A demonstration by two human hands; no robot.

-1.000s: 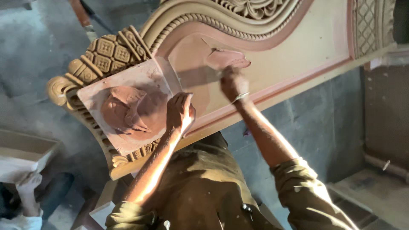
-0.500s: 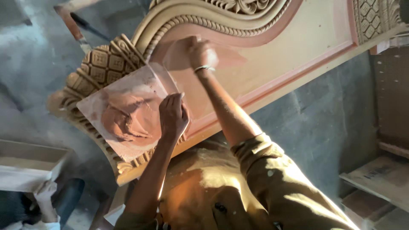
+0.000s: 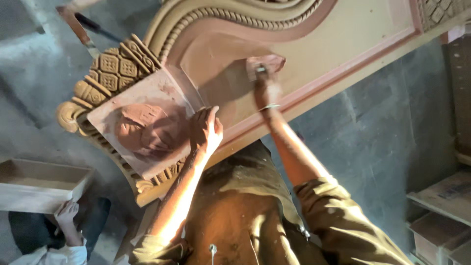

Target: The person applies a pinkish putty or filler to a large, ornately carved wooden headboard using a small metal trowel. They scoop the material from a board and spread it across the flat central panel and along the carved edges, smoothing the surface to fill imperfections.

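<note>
A large carved wooden headboard (image 3: 343, 44) lies tilted in front of me, with a rope-pattern arch and a flat panel partly coated in reddish putty. My left hand (image 3: 206, 130) grips the edge of a flat board (image 3: 105, 115) carrying a mound of reddish putty (image 3: 147, 130), held against the headboard's carved corner. My right hand (image 3: 267, 91) is closed on a small scraper (image 3: 265, 63) smeared with putty, its blade pressed flat on the panel just under the arch.
At the lower left, another person's hand (image 3: 66, 213) is beside a shallow wooden box (image 3: 39, 184). Stacked boards (image 3: 441, 196) sit at the right edge. A long thin tool (image 3: 81, 29) lies on the grey floor at the upper left.
My right hand swept the scraper left across the panel, then back to the right and slightly down. My left hand kept hold of the putty board.
</note>
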